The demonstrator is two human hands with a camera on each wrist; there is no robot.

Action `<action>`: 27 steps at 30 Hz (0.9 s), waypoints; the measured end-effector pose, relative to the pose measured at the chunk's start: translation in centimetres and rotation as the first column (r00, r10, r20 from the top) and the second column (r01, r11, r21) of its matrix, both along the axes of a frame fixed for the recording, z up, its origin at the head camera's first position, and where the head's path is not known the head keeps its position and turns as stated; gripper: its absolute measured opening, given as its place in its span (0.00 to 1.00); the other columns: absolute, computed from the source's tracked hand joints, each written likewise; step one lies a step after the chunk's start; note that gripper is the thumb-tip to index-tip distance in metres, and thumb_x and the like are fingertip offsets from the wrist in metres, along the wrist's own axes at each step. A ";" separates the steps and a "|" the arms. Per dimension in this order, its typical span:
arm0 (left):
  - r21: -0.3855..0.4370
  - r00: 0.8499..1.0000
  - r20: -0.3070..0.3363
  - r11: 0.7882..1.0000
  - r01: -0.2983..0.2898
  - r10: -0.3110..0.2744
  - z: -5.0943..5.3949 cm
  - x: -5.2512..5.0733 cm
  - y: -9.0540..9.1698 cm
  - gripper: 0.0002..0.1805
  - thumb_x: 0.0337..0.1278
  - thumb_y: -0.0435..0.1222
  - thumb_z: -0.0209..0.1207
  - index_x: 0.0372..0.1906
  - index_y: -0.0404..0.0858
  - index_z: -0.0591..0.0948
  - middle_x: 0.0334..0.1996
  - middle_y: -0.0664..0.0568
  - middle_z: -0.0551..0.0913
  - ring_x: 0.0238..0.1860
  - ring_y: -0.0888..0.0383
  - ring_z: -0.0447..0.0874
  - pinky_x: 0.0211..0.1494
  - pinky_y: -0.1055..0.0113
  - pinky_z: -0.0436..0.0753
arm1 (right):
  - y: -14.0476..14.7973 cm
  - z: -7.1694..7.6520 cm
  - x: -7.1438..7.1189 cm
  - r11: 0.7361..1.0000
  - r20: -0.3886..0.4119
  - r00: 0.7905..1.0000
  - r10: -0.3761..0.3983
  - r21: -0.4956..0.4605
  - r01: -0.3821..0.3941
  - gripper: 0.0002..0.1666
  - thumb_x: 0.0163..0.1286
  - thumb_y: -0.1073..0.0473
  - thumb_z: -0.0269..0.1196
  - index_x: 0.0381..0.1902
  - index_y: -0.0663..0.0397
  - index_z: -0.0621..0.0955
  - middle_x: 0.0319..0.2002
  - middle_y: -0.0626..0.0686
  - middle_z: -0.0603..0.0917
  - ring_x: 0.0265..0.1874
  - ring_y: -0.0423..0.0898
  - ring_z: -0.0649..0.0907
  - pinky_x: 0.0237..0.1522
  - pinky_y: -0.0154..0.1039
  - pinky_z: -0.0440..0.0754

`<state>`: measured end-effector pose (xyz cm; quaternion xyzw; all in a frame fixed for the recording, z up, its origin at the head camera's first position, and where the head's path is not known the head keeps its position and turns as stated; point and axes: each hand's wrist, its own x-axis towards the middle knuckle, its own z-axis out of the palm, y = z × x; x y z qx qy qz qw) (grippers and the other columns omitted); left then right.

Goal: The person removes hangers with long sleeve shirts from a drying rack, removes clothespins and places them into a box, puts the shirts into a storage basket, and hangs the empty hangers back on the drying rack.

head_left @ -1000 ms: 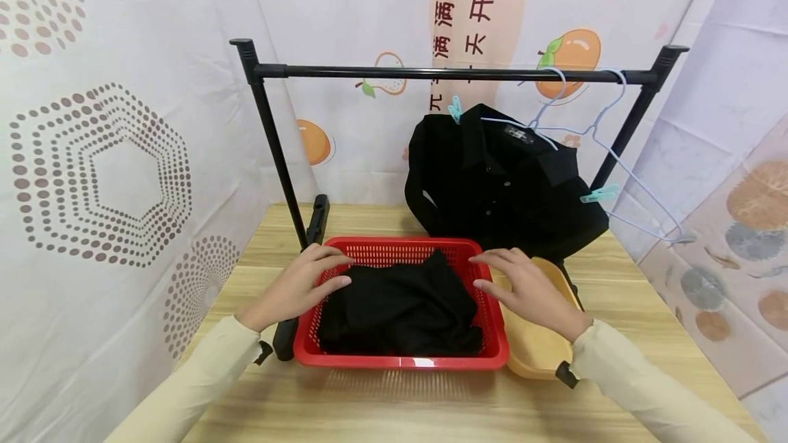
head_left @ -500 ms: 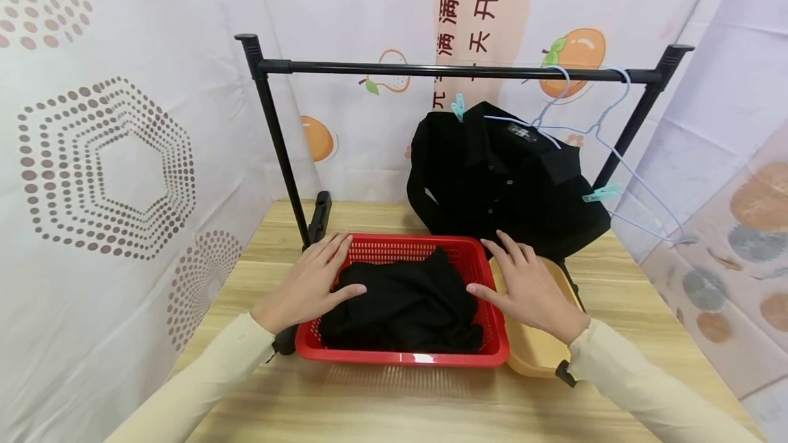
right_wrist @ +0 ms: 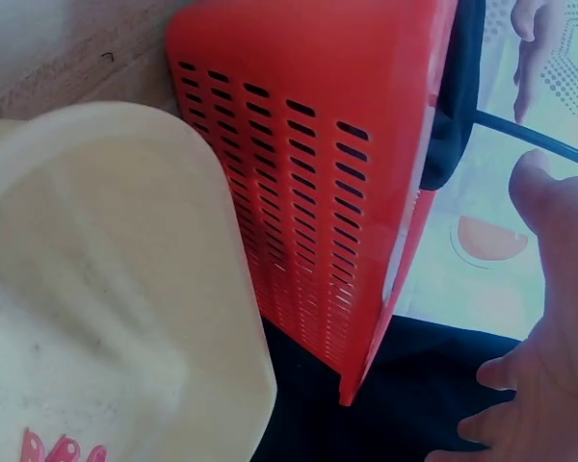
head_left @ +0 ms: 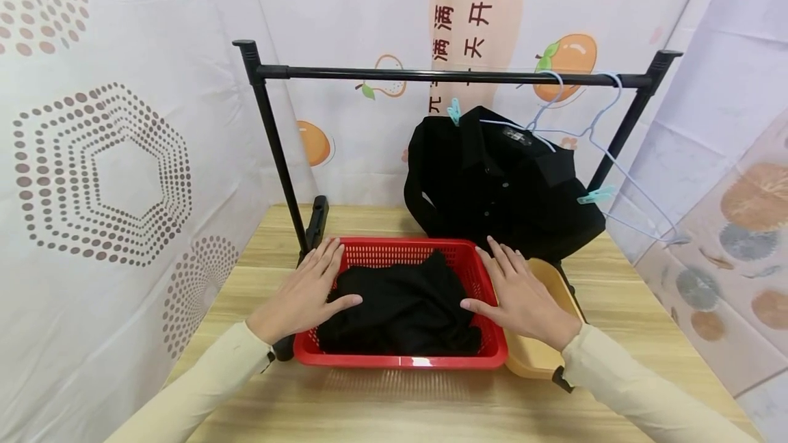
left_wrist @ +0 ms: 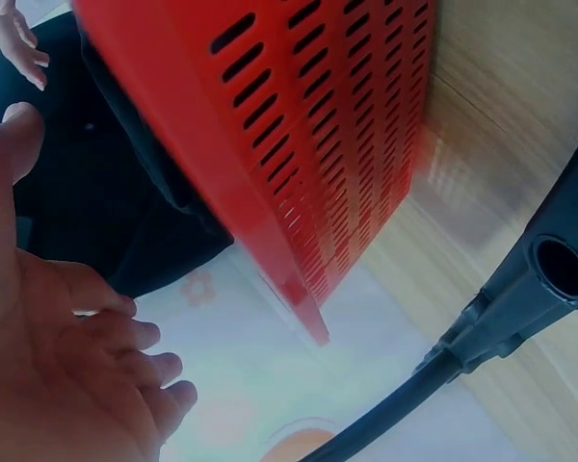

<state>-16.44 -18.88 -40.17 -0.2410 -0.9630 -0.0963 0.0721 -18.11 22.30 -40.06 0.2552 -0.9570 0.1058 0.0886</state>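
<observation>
Loosely bunched, a black cloth [head_left: 400, 306] lies inside a red basket [head_left: 400, 361] on the wooden table [head_left: 345, 409]. Above the basket's left side hovers the left hand [head_left: 301, 296], its fingers straight and its thumb pointing inward over the cloth. The right hand [head_left: 523, 296] mirrors it at the right side, fingers also straight and thumb held apart; the wrist views show both hands clear of the rim. Just beside the basket on the right, partly under the right hand, sits a yellow bin [head_left: 529, 357] with pink pegs [right_wrist: 63, 449] in it. Behind, a black shirt [head_left: 492, 190] hangs from a black rack [head_left: 394, 74] on a pale blue hanger, with a turquoise peg [head_left: 454, 111] at one shoulder and another at the other.
</observation>
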 end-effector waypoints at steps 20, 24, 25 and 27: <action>0.083 1.000 -0.008 0.996 0.019 -0.019 -0.5 -0.2 -0.7 0.52 0.69 0.65 0.54 0.77 0.26 0.60 0.78 0.33 0.57 0.80 0.39 0.47 0.78 0.44 0.54 | 0.1 -0.1 -0.5 1.000 0.026 1.000 -0.004 -0.013 0.004 0.59 0.69 0.24 0.58 0.81 0.60 0.59 0.80 0.63 0.55 0.77 0.66 0.58 0.74 0.64 0.54; 0.132 0.998 -0.064 0.991 0.004 0.004 -0.7 -0.6 -1.1 0.47 0.70 0.59 0.58 0.73 0.23 0.67 0.72 0.31 0.68 0.75 0.35 0.62 0.72 0.42 0.66 | 0.5 0.1 -1.1 0.999 0.006 1.000 -0.024 -0.043 0.024 0.55 0.71 0.28 0.59 0.80 0.59 0.61 0.79 0.64 0.58 0.75 0.67 0.60 0.72 0.65 0.58; 0.145 0.996 -0.083 0.989 0.000 0.012 -0.7 -0.7 -1.2 0.44 0.70 0.58 0.59 0.71 0.23 0.69 0.69 0.31 0.72 0.72 0.35 0.67 0.69 0.42 0.70 | 0.7 0.2 -1.2 0.998 -0.002 1.000 -0.026 -0.055 0.026 0.53 0.72 0.29 0.59 0.79 0.59 0.62 0.79 0.65 0.59 0.75 0.68 0.61 0.71 0.65 0.60; 0.172 0.993 -0.110 0.985 -0.015 0.034 -0.9 -1.0 -1.4 0.39 0.70 0.54 0.61 0.68 0.24 0.74 0.63 0.32 0.78 0.65 0.37 0.76 0.64 0.43 0.77 | 1.0 0.4 -1.4 0.997 -0.024 0.999 -0.030 -0.078 0.028 0.50 0.73 0.33 0.61 0.79 0.59 0.63 0.77 0.65 0.61 0.74 0.67 0.63 0.69 0.66 0.65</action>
